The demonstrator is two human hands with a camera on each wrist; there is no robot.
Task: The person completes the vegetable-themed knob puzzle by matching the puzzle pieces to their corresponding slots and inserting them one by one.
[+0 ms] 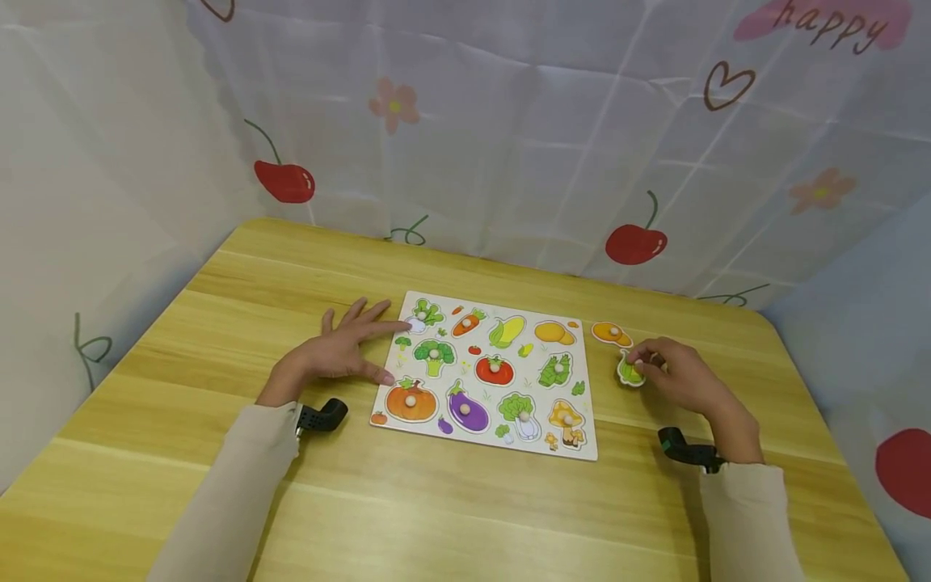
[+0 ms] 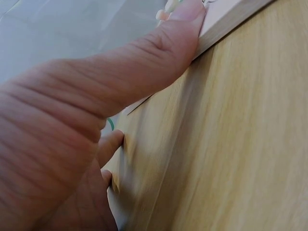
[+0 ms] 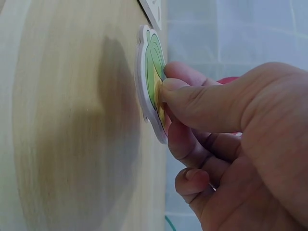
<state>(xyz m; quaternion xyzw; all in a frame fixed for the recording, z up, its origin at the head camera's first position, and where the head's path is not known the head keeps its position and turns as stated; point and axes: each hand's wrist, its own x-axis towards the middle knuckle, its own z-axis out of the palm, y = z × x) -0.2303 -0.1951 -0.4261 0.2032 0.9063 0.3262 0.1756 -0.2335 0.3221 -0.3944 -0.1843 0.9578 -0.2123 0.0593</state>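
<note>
A white wooden vegetable puzzle board [image 1: 480,343] lies flat on the table. My left hand [image 1: 345,347] is spread at its left edge, with thumb and index fingertip resting on the board. In the left wrist view the thumb [image 2: 154,53] lies over the board's edge. To the right of the board, my right hand [image 1: 680,373] pinches a green and yellow corn puzzle piece [image 3: 150,72] between thumb and index finger. The right wrist view shows the piece tilted, above the tabletop. Just behind it lies an orange-yellow potato piece [image 1: 605,330] with a knob.
On the board, the corn picture [image 1: 507,331] and the potato picture [image 1: 550,332] show no knobs; knobbed pieces such as the tomato [image 1: 494,371] and eggplant [image 1: 468,410] sit in their places. Behind the wooden table [image 1: 451,509] hangs a printed curtain [image 1: 502,162].
</note>
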